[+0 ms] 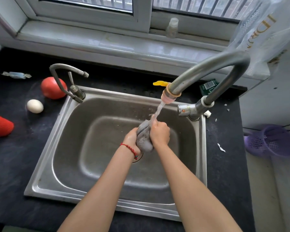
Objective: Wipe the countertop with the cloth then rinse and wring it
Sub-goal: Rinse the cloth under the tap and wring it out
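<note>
Over the steel sink (60, 148) both hands grip a bunched grey cloth (143, 136) — the left hand (132, 139) closed round its lower part, the right hand (160, 133) closed round the top. Water (158, 111) from the tall faucet (208, 71) falls onto the cloth. On the dark bench (15, 156) at left lie a tomato (52, 88), an egg (35, 106) and a red cup (0, 125) — all well apart from the hands.

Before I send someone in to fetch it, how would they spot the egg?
Start at the steel sink and go to the dark countertop off its far left corner. The egg lies there, apart from the bigger red tomato behind it: small, white, oval.
</note>
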Available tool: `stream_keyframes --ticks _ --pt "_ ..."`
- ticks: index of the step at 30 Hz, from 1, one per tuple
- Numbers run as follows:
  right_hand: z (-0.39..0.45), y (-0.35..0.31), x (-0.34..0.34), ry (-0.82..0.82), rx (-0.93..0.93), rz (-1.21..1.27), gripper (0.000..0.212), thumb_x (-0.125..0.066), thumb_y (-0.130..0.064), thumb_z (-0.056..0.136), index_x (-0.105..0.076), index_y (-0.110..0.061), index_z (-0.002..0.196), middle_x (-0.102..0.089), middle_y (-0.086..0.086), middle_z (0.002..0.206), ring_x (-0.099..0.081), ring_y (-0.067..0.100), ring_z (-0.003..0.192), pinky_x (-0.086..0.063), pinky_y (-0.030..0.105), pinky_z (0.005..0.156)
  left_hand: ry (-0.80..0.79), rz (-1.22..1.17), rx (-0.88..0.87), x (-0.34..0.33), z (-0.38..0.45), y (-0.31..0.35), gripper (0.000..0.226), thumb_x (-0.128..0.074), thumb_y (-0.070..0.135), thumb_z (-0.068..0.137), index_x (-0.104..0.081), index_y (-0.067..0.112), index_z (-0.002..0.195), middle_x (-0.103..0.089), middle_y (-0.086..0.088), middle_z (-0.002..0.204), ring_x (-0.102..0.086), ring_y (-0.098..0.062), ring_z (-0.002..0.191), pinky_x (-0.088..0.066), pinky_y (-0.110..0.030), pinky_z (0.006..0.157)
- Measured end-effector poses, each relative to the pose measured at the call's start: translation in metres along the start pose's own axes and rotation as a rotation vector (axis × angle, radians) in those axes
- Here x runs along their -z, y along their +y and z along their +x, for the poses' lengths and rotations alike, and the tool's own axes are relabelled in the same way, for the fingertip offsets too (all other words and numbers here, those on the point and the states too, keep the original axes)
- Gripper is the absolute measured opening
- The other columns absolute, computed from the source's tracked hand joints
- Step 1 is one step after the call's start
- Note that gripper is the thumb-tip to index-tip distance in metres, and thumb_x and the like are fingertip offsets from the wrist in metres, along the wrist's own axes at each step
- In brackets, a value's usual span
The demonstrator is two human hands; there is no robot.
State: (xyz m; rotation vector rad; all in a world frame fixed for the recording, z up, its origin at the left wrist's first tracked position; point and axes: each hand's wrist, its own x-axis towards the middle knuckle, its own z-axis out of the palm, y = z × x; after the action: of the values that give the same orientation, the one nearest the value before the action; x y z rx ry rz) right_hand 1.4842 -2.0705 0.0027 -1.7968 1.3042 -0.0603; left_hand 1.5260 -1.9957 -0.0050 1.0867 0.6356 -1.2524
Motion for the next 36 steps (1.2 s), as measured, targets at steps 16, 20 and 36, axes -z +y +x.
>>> stream_keyframes --ticks 16,20,36 --pt "-0.014 0.018 0.015 -0.15 0.061 0.317 0.014 -0.055 -0.02 0.086 -0.068 -0.019 0.09 -0.063 0.009 0.105 -0.056 0.021 0.104 -0.042 0.041 0.097 0.179 0.083 -0.161 -0.008 0.002 -0.005 0.012 -0.065 0.018 0.082 -0.059 0.008 0.086 -0.058 -0.009 0.068 -0.057 -0.014 0.036 -0.044 -0.017 0.036" --pt "-0.018 0.027 0.008 -0.373 -0.156 0.571 0.046 -0.066 -0.025 0.081 -0.05 -0.011 0.122 -0.06 0.015 0.123 -0.061 0.025 0.103 -0.05 0.045 0.093 0.343 0.221 -0.32 -0.008 0.013 -0.01 0.021 -0.071 0.026 0.077 -0.063 0.008 0.071 -0.063 -0.001 0.052 -0.059 -0.013 0.045 -0.048 -0.018 0.047" --pt "-0.004 0.031 0.0 -0.112 0.231 -0.013 0.03 -0.061 -0.035 0.083 -0.061 -0.005 0.086 -0.065 0.018 0.096 -0.057 0.031 0.092 -0.041 0.035 0.075 0.187 0.322 -0.245 0.013 0.021 0.013 0.062 -0.039 0.057 0.088 -0.061 0.005 0.113 -0.066 -0.018 0.11 -0.065 -0.03 0.099 -0.054 -0.044 0.089"
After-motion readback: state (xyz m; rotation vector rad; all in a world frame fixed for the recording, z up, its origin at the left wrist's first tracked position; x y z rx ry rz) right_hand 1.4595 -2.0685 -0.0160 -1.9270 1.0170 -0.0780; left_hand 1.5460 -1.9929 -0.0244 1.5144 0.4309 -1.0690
